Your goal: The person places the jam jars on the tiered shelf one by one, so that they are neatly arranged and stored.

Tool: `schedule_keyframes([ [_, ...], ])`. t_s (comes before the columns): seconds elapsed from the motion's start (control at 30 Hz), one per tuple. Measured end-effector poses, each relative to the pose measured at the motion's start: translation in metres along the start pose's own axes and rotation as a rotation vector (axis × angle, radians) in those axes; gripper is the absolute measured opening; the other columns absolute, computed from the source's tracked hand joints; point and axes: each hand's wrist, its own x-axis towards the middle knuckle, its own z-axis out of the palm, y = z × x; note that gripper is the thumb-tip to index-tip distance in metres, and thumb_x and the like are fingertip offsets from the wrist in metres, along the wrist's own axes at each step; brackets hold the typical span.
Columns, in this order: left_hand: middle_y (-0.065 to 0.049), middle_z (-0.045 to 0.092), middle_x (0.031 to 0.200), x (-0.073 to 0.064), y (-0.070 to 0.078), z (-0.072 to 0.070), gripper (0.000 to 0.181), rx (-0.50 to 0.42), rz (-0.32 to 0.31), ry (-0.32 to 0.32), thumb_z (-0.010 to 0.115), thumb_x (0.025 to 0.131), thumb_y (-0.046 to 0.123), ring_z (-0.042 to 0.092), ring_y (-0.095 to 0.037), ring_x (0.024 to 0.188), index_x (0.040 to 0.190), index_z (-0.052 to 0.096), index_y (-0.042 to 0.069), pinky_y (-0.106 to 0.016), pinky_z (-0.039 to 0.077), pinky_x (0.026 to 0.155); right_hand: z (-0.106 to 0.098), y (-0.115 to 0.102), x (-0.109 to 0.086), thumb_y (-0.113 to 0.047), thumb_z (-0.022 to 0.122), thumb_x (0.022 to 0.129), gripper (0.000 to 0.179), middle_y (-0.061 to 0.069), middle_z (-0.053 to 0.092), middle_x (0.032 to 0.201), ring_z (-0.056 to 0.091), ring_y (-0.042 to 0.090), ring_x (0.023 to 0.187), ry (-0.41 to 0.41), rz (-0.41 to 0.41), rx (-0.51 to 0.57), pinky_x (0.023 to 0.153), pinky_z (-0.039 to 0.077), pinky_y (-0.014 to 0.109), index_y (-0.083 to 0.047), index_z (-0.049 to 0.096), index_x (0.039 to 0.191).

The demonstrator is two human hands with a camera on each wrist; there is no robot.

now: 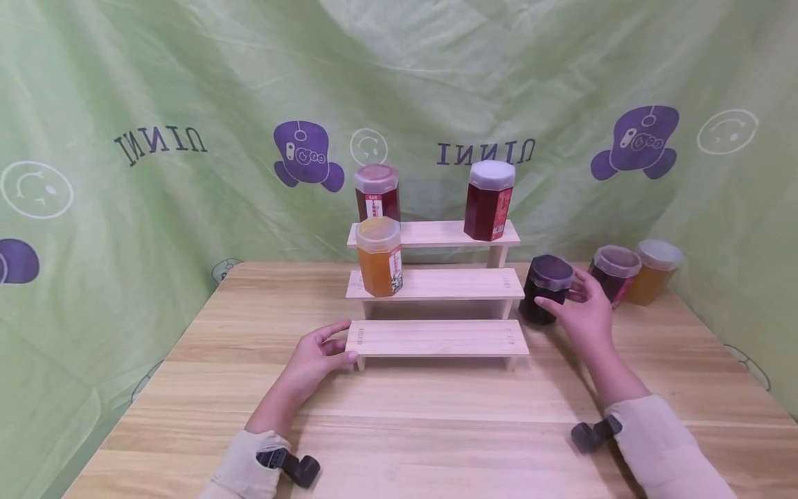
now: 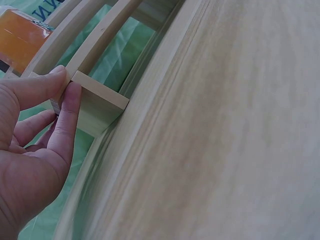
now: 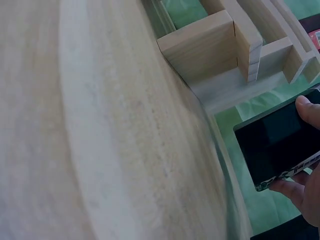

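Observation:
A dark jar point(image 1: 545, 291) with a dark lid is gripped between the thumb and fingers of my right hand point(image 1: 586, 312). In the right wrist view the jar point(image 3: 280, 140) is raised off the table, just right of the stepped wooden rack. My left hand point(image 1: 318, 357) pinches the left end of the rack's lowest shelf point(image 1: 436, 338); in the left wrist view the thumb point(image 2: 42, 87) lies on the board. An orange jar point(image 1: 379, 267) stands on the middle shelf point(image 1: 458, 283), at its left. Two dark red jars, one left point(image 1: 377, 187) and one right point(image 1: 490, 204), stand on the top shelf point(image 1: 430, 233).
Behind my right hand, a dark jar with a pale lid point(image 1: 614, 270) and an amber jar point(image 1: 654, 274) stand at the table's back right. The wooden table point(image 1: 436, 436) reaches back to a green printed cloth point(image 1: 405, 76).

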Motion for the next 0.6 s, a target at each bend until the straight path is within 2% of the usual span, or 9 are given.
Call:
schedule_keyframes([
  [0.17,-0.019,0.066,0.114,0.001,-0.001,0.001,0.066,-0.007,0.011,0.003,0.078,0.08,0.002,0.064,-0.025,0.106,0.14,0.05,0.003,-0.025,0.054,0.079,-0.005,-0.005,-0.006,-0.023,0.087,0.074,0.089,0.019,0.056,0.134,0.056,0.027,0.111,0.004,-0.007,-0.006,0.087,0.047,0.024,-0.011,0.04,0.148],
  [0.27,-0.019,0.066,0.113,0.001,-0.002,0.001,0.066,-0.014,0.02,-0.001,0.077,0.08,-0.001,0.064,-0.025,0.105,0.14,0.05,0.002,-0.026,0.055,0.077,-0.009,-0.007,-0.009,-0.023,0.088,0.074,0.088,0.019,0.057,0.132,0.057,0.018,0.106,0.006,-0.008,-0.014,0.08,0.045,0.016,-0.011,0.041,0.147],
  [0.43,-0.019,0.066,0.114,0.001,-0.002,0.001,0.066,-0.013,0.02,0.002,0.078,0.08,0.0,0.064,-0.025,0.105,0.14,0.05,0.002,-0.025,0.055,0.078,-0.012,-0.01,-0.015,-0.025,0.088,0.074,0.087,0.019,0.058,0.129,0.054,0.007,0.099,0.002,-0.015,-0.021,0.079,0.044,0.015,-0.01,0.042,0.146],
  [0.6,-0.019,0.067,0.113,0.0,-0.002,0.0,0.066,-0.004,0.025,0.001,0.077,0.081,0.001,0.064,-0.026,0.105,0.14,0.05,0.002,-0.025,0.054,0.078,-0.015,-0.013,-0.019,-0.028,0.088,0.073,0.086,0.018,0.058,0.128,0.055,0.007,0.098,0.002,-0.013,-0.033,0.081,0.044,0.019,-0.01,0.044,0.145],
])
